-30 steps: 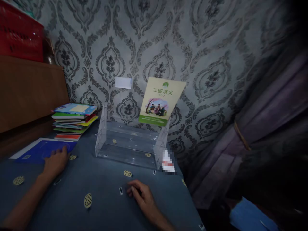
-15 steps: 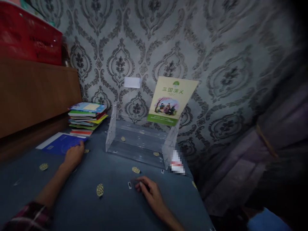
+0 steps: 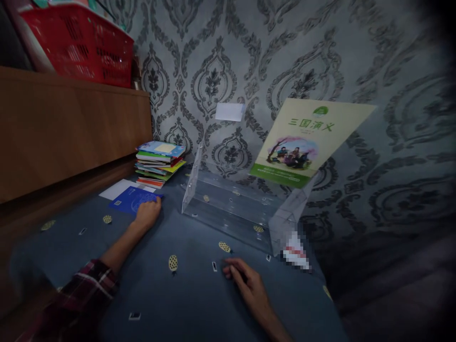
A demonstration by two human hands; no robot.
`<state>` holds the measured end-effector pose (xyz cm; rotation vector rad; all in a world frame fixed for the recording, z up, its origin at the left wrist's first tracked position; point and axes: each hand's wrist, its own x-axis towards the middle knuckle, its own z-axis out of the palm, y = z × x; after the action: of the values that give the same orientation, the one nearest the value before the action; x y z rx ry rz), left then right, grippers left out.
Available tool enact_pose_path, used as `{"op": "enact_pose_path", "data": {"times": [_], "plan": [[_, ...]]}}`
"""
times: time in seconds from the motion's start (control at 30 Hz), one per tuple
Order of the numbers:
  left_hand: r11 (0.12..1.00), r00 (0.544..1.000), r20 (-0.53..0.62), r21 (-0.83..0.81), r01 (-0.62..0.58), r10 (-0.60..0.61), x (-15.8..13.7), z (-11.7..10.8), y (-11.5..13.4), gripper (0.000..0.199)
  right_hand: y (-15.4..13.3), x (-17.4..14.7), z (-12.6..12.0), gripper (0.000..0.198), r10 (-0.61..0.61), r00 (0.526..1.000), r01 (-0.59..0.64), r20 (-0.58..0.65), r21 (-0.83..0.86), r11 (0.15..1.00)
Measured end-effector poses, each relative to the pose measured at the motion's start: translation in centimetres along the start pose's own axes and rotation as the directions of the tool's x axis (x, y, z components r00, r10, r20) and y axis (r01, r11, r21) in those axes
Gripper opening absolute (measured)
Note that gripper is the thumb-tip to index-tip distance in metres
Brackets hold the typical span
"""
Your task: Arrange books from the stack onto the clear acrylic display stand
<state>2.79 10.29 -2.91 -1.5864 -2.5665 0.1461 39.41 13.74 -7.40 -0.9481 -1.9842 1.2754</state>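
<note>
My left hand [image 3: 148, 213] is closed at the right edge of a blue book [image 3: 125, 199], its thumb and fingertips partly hidden from view. That book lies over a white book or sheet [image 3: 117, 187], which shows at its left and far side. My right hand [image 3: 245, 280] rests on the tablecloth with fingers loosely bent and apart, holding nothing. Beyond it stands a clear acrylic book rack [image 3: 228, 213]. A cream and green book [image 3: 302, 142] leans upright at the rack's right end.
A stack of several books [image 3: 160, 164] stands behind the blue book. At the left, a red plastic basket [image 3: 81, 47] sits on a wooden cabinet [image 3: 71, 133]. A blurred white item [image 3: 297, 251] lies right of the rack. Patterned wallpaper [image 3: 213, 85] backs the table.
The view has turned left, so everything sits further right. The blue book has slid rightward and nearer under my left hand, baring more white beneath. My right hand stays put on the cloth.
</note>
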Motion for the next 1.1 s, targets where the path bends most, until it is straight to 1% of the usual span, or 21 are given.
{"op": "enact_pose_path", "data": {"times": [0.13,0.3,0.5,0.6,0.7,0.77,0.87,1.0,1.1], "plan": [[1.0,1.0,-0.013,-0.007,-0.019,0.019,0.2,0.5,0.0,0.048,0.1,0.1,-0.1,0.069,0.016,1.0,-0.015,0.01,-0.015,1.0],[1.0,1.0,-0.019,-0.015,-0.015,0.015,0.4,0.7,-0.5,0.046,0.4,0.2,-0.1,0.072,0.014,1.0,-0.014,0.004,-0.012,1.0],[0.998,0.998,-0.02,-0.001,0.062,-0.062,0.3,0.8,-2.4,0.044,0.4,0.2,-0.1,0.064,-0.004,1.0,0.004,-0.004,0.021,1.0],[0.995,0.994,-0.034,0.003,0.101,-0.101,0.4,0.9,-3.2,0.044,0.6,0.3,-0.1,0.065,-0.009,1.0,0.01,-0.008,0.037,0.999],[0.995,0.993,-0.061,-0.009,0.099,-0.099,0.9,0.8,-3.3,0.042,0.9,0.3,-0.1,0.066,-0.011,1.0,0.012,-0.011,0.021,1.0],[0.997,0.991,-0.106,-0.019,0.08,-0.081,1.7,0.3,-3.1,0.04,1.0,0.3,0.0,0.066,-0.008,1.0,0.008,-0.011,0.011,1.0],[0.999,0.975,-0.217,-0.022,0.041,-0.045,3.8,-1.1,-2.4,0.039,1.0,0.4,-0.1,0.069,0.003,1.0,-0.003,-0.006,0.018,1.0],[1.0,0.929,-0.371,-0.018,0.002,-0.008,7.8,-3.8,-1.2,0.042,1.1,0.5,-0.1,0.071,0.013,1.0,-0.013,-0.012,0.029,1.0],[1.0,0.894,-0.448,-0.009,-0.024,0.017,11.2,-5.8,-0.3,0.049,1.3,0.5,-0.1,0.071,0.016,1.0,-0.016,-0.019,0.016,1.0]]}}
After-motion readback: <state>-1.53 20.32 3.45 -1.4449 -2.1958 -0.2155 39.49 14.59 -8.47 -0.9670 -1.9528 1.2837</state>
